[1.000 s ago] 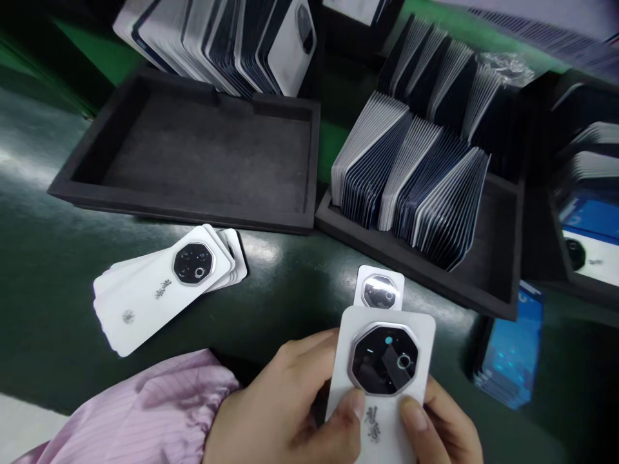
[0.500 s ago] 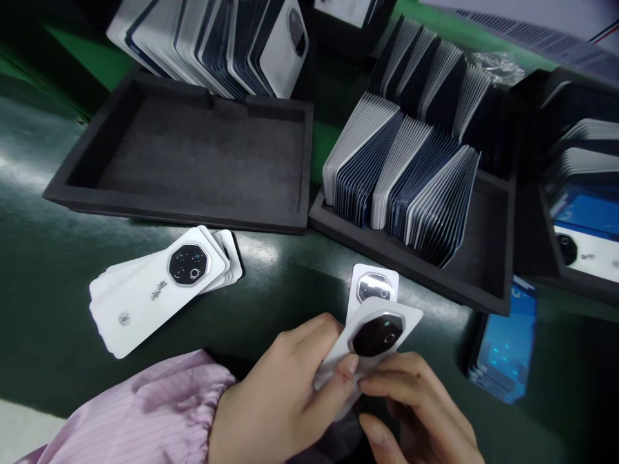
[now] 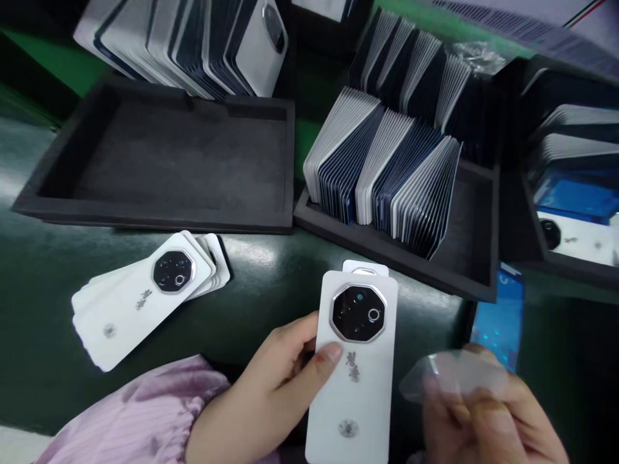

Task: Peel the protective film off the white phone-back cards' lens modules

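Observation:
My left hand [image 3: 275,386] grips a white phone back panel [image 3: 370,399] by its left edge, thumb on top. The panel faces up, with a dark octagonal camera window, dark lettering and a round mark. Another white panel [image 3: 352,265] peeks out behind its top edge. To the right, my right hand [image 3: 498,419] pinches a small piece of clear plastic film [image 3: 457,374], apart from the panel and slightly blurred. A fanned stack of similar white panels [image 3: 130,303] lies on the dark green table left of my hands.
A dark foam tray [image 3: 193,154] stands at the back left, with upright panels [image 3: 193,51] behind it. Another foam tray [image 3: 474,200] holds rows of white and navy panels [image 3: 382,161]. Blue-filmed pieces [image 3: 500,322] lie behind my right hand; crumpled clear plastic [image 3: 478,58] sits farther back.
My right hand has moved right, away from the panel, and now carries clear film. The panel in my left hand has turned from tilted to nearly upright in view. The view has shifted slightly.

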`<action>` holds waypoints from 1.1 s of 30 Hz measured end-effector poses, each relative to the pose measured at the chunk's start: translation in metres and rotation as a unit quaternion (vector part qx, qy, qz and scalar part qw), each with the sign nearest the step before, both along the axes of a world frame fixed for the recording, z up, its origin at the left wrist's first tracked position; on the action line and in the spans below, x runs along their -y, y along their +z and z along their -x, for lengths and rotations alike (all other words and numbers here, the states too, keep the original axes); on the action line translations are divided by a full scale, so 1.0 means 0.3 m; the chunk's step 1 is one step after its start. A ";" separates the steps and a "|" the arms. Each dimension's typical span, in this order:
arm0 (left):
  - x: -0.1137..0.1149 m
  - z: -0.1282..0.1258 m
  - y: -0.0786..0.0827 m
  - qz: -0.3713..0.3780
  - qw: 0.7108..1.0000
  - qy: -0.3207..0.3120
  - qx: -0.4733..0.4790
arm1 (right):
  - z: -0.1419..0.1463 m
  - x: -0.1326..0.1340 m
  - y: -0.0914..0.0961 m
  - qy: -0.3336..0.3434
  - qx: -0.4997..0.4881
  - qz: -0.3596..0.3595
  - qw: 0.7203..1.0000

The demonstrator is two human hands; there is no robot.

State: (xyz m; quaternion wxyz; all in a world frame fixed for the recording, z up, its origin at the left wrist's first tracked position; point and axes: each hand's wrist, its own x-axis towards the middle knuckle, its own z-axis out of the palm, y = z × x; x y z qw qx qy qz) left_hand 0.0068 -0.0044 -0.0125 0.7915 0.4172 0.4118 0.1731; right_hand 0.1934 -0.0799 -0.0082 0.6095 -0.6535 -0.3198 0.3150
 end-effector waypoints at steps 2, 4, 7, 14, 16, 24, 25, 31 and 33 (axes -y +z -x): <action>0.005 0.002 -0.001 0.016 1.000 -0.006 0.011 | -0.002 -0.002 0.001 0.067 -0.041 0.000 0.997; 0.009 0.003 -0.005 0.005 1.000 -0.013 0.012 | 0.019 0.002 0.005 0.126 -0.033 -0.024 0.991; 0.013 0.001 -0.009 -0.019 0.999 -0.022 0.014 | 0.051 0.007 0.004 0.118 0.020 -0.017 0.993; 0.016 -0.010 -0.003 -0.056 0.998 -0.028 0.016 | 0.023 -0.008 -0.027 0.089 0.015 0.048 0.995; 0.015 -0.011 -0.005 -0.059 0.998 -0.032 0.014 | 0.020 -0.011 -0.030 0.078 0.007 0.058 0.995; 0.024 -0.004 -0.004 -0.054 0.998 -0.030 0.016 | 0.021 -0.013 -0.034 0.069 0.015 0.090 0.993; 0.025 -0.004 -0.005 -0.055 0.998 -0.029 0.017 | 0.021 -0.014 -0.035 0.070 0.025 0.094 0.993; 0.025 -0.003 -0.015 -0.057 0.997 -0.049 0.017 | 0.019 -0.026 -0.039 0.055 0.125 0.090 0.986; 0.026 0.001 -0.015 -0.056 0.997 -0.049 0.021 | 0.007 -0.028 -0.040 0.054 0.127 0.115 0.984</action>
